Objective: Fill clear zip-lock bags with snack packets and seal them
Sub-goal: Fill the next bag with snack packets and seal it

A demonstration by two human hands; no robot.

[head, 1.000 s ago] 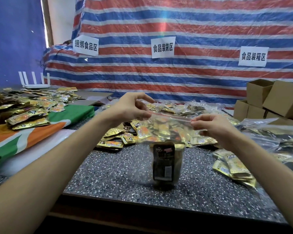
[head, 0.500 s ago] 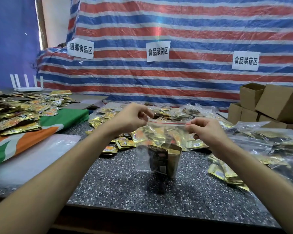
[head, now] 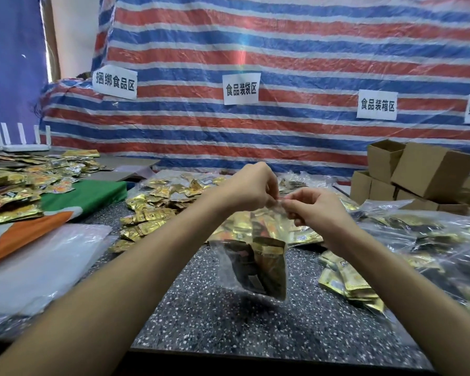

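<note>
Pinching bag [head: 244, 232], left hand [head: 251, 187] beside right hand [head: 315, 210]

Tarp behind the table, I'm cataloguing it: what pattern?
Tarp: red, blue and white stripes, head view.

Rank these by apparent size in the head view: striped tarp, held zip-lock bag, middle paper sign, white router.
1. striped tarp, by far the largest.
2. zip-lock bag, though it is nearest the camera.
3. middle paper sign and white router: they look about alike, so unranked.
</note>
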